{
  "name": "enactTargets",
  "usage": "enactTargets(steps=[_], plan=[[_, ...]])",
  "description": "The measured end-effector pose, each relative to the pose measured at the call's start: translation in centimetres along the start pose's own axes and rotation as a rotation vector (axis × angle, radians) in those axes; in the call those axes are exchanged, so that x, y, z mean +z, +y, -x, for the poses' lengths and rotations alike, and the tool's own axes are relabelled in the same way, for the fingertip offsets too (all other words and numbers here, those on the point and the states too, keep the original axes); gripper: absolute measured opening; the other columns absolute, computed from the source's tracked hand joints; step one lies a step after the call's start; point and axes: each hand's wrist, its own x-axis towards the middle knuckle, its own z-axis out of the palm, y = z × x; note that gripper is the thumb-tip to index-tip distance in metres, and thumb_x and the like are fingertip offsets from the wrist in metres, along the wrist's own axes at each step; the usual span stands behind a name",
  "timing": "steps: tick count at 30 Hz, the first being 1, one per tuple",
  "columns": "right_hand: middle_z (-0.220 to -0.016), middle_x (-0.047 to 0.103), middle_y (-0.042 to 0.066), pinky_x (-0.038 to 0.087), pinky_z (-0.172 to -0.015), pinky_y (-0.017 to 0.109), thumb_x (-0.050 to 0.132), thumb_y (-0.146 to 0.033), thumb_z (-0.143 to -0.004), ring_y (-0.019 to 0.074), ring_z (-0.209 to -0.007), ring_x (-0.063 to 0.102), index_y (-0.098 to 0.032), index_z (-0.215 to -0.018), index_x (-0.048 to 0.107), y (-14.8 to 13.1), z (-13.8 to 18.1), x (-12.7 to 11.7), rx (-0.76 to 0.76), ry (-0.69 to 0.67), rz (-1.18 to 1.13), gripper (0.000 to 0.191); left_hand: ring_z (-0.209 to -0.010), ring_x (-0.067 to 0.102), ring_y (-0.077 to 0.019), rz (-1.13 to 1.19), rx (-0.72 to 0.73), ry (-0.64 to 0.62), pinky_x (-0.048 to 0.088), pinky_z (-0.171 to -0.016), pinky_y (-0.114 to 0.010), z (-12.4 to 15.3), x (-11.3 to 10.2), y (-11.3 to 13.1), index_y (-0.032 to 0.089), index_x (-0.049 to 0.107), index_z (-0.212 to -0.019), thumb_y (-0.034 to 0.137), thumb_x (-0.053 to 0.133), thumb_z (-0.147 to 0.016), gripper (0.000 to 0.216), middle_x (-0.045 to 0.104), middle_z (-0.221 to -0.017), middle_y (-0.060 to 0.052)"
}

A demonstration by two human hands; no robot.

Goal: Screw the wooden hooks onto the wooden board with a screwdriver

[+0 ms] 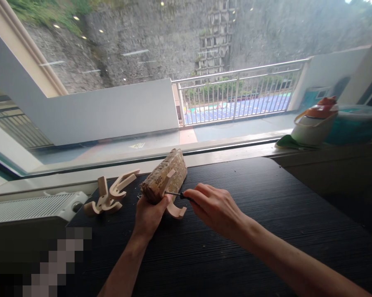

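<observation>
My left hand (149,216) is closed around the lower end of a rough, bark-edged wooden block (178,173), tilted above the dark table. Against the block's near face lies a pale wooden hook (177,212), its curved end pointing down and right; my left thumb presses beside it. A screwdriver (173,194) is gripped in my right hand (215,204), its dark handle mostly hidden by the fingers. The thin metal shaft points left, with its tip at the hook. Whether a screw sits under the tip is too small to tell.
Several more wooden hooks (103,198) lie piled at the table's left. The black wood-grain table (235,239) stands against a windowsill (204,159). A white radiator (40,206) is at the left. On the sill at right are a white container (311,130) and a teal tub (359,126).
</observation>
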Motion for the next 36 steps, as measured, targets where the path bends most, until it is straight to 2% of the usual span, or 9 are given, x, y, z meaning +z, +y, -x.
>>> enactTargets(steps=[2,5,12,14,17,24,27,30,36], plan=[[-0.082,0.059,0.002,0.034,-0.058,0.023,0.044,-0.016,-0.088,0.0117,-0.069,0.051,-0.023,-0.108,0.055,0.2,0.1,0.2,-0.103,0.007,0.083,0.024,-0.08,0.069,-0.0238,0.023,-0.005,-0.012,0.054,-0.069,-0.029,0.1,0.1,0.0,0.014,0.068,-0.087,0.03,0.07,-0.063,0.029,0.074,-0.082,-0.004],[-0.08,0.058,0.002,0.035,-0.059,0.023,0.044,-0.016,-0.088,0.0127,-0.07,0.051,-0.021,-0.107,0.056,0.0,0.3,0.7,-0.088,0.026,0.038,0.023,-0.08,0.069,-0.0237,0.045,-0.002,-0.011,0.054,-0.069,-0.029,0.2,0.2,0.0,0.014,0.067,-0.087,0.03,0.069,-0.063,0.03,0.074,-0.082,-0.005],[-0.075,0.063,0.001,0.04,-0.057,0.022,0.048,-0.032,-0.085,0.0107,-0.062,0.053,-0.016,-0.1,0.059,-1.6,0.0,2.0,0.585,0.008,-0.671,0.024,-0.078,0.069,-0.0251,-0.111,0.013,0.06,0.053,-0.069,-0.029,0.2,-0.1,0.9,0.014,0.068,-0.085,0.028,0.069,-0.061,0.028,0.074,-0.079,-0.006],[-0.077,0.064,0.002,0.04,-0.058,0.022,0.047,-0.035,-0.085,0.0115,-0.065,0.054,-0.016,-0.095,0.061,-1.5,-0.2,1.8,0.642,-0.049,-0.737,0.026,-0.079,0.069,-0.0251,-0.133,0.027,0.056,0.053,-0.07,-0.029,0.1,-0.2,0.9,0.014,0.068,-0.085,0.028,0.069,-0.06,0.028,0.074,-0.08,-0.006],[-0.081,0.065,0.001,0.04,-0.06,0.023,0.05,-0.032,-0.083,0.0122,-0.068,0.056,-0.018,-0.102,0.059,-1.1,-0.3,1.1,0.545,-0.066,-0.562,0.025,-0.079,0.069,-0.0249,-0.124,0.022,0.04,0.054,-0.068,-0.029,0.1,-0.3,0.9,0.014,0.068,-0.085,0.029,0.069,-0.061,0.028,0.074,-0.081,-0.006],[-0.085,0.059,0.002,0.035,-0.061,0.023,0.043,-0.016,-0.088,0.0119,-0.07,0.052,-0.023,-0.109,0.056,0.0,0.0,-0.2,-0.06,0.028,0.063,0.026,-0.082,0.069,-0.023,-0.034,0.017,0.026,0.054,-0.071,-0.027,0.3,-0.1,0.9,0.016,0.068,-0.089,0.028,0.07,-0.061,0.031,0.074,-0.085,-0.004],[-0.08,0.059,0.002,0.035,-0.06,0.024,0.044,-0.016,-0.088,0.0124,-0.068,0.051,-0.022,-0.108,0.057,0.0,0.1,0.0,-0.102,0.053,0.104,0.025,-0.082,0.069,-0.0236,0.0,0.008,0.001,0.054,-0.071,-0.028,0.3,0.0,0.5,0.015,0.068,-0.089,0.029,0.07,-0.062,0.031,0.074,-0.085,-0.004],[-0.078,0.061,0.003,0.036,-0.06,0.024,0.044,-0.021,-0.089,0.0123,-0.066,0.054,-0.017,-0.102,0.059,-0.5,0.2,0.5,0.0,0.038,-0.035,0.021,-0.082,0.069,-0.0247,0.024,-0.002,-0.01,0.054,-0.071,-0.03,0.3,0.1,0.4,0.014,0.068,-0.09,0.031,0.07,-0.062,0.033,0.074,-0.085,-0.006],[-0.074,0.065,0.0,0.038,-0.057,0.02,0.04,-0.035,-0.09,0.0105,-0.064,0.057,-0.019,-0.088,0.061,-1.0,-0.1,1.0,0.513,0.008,-0.529,0.026,-0.08,0.069,-0.0255,-0.088,0.018,-0.001,0.055,-0.069,-0.03,0.4,0.1,1.0,0.013,0.069,-0.085,0.03,0.07,-0.062,0.029,0.074,-0.082,-0.006]])
